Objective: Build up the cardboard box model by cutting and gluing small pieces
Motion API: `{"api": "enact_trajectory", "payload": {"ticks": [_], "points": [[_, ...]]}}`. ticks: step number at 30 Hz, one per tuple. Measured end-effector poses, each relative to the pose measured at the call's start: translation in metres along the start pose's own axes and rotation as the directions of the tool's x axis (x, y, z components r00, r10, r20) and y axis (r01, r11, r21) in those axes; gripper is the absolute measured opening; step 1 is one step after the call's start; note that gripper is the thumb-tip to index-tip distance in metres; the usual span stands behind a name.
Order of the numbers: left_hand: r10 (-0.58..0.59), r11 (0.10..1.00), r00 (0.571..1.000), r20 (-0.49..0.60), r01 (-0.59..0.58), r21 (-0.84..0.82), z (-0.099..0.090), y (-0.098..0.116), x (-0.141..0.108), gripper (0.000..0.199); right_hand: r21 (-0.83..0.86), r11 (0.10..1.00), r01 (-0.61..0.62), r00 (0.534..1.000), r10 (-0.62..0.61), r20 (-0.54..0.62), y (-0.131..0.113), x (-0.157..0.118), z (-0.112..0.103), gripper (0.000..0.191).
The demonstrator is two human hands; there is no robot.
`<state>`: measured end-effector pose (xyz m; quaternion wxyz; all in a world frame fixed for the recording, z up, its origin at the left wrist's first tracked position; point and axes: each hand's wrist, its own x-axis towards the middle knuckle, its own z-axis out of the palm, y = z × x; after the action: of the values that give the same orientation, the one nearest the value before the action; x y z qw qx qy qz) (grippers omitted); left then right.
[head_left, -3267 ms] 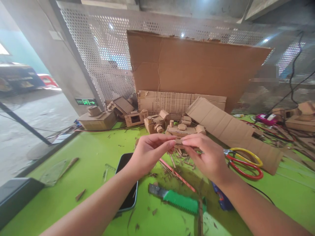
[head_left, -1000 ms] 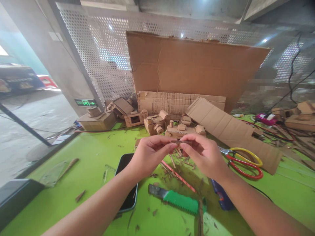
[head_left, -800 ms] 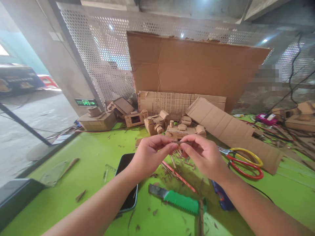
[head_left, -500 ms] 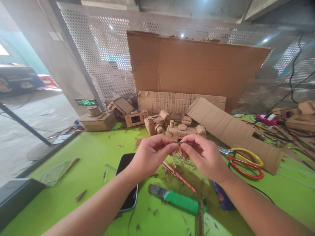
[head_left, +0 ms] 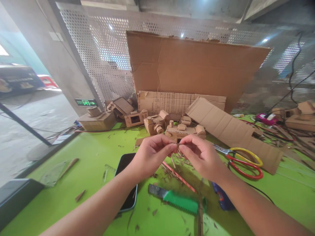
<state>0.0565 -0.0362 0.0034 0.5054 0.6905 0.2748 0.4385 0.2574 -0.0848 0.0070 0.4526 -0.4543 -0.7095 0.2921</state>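
Note:
My left hand and my right hand meet fingertip to fingertip over the green table. Between their pinched fingers is a thin brown strip, mostly covered by the fingers. Just behind the hands stands a cardboard model with small rounded parts on top. Below them lie cardboard scraps and a pink striped stick. Nearer to me rests a green-handled cutter. A dark phone is partly under my left forearm, and a blue tool lies beside my right forearm.
Scissors with yellow and red handles lie at the right, beside a slanted cardboard sheet. More cardboard models line the back. A large cardboard panel stands behind them. A dark box sits at the left edge.
The fingertips of my right hand have shifted slightly left, closer to my left hand, and less of the strip shows. The other things lie as before.

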Motion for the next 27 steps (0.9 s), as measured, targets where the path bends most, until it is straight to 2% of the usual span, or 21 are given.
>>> {"api": "enact_trajectory", "payload": {"ticks": [3, 6, 10, 13, 17, 20, 24, 27], "points": [[-0.028, 1.000, 0.999, 0.029, 0.028, 0.007, 0.001, 0.000, -0.002, 0.021, -0.087, 0.996, 0.033, 0.998, -0.029, 0.052, -0.003, -0.001, -0.003, 0.019], [-0.032, 0.999, 0.999, 0.037, 0.032, -0.003, 0.003, 0.000, -0.003, 0.021, -0.106, 0.993, 0.054, 0.998, -0.050, 0.039, -0.005, -0.003, -0.005, 0.023], [-0.037, 0.998, 0.997, 0.074, 0.041, -0.047, 0.003, 0.005, -0.002, 0.025, 0.076, 0.996, -0.053, 0.997, 0.049, 0.054, -0.006, -0.003, -0.003, 0.028], [-0.064, 0.998, 0.987, 0.148, 0.060, 0.034, 0.002, 0.009, -0.003, 0.035, 0.190, 0.968, -0.163, 0.983, 0.142, 0.117, -0.004, -0.001, -0.001, 0.032], [-0.073, 0.989, 0.977, 0.202, 0.045, 0.140, 0.001, 0.010, -0.005, 0.041, 0.296, 0.919, -0.260, 0.953, 0.193, 0.235, -0.002, 0.001, 0.000, 0.033], [-0.050, 0.994, 0.973, 0.226, 0.027, 0.103, 0.001, 0.010, -0.006, 0.037, 0.337, 0.894, -0.294, 0.930, 0.187, 0.317, -0.002, 0.000, -0.001, 0.038], [-0.077, 0.997, 0.965, 0.252, 0.078, 0.005, 0.003, 0.011, -0.007, 0.037, 0.268, 0.936, -0.230, 0.945, 0.148, 0.292, -0.005, -0.002, -0.001, 0.042], [-0.108, 0.990, 0.961, 0.255, 0.128, -0.063, 0.003, 0.011, -0.007, 0.039, 0.304, 0.918, -0.255, 0.942, 0.165, 0.293, -0.005, 0.000, -0.002, 0.041]]}}
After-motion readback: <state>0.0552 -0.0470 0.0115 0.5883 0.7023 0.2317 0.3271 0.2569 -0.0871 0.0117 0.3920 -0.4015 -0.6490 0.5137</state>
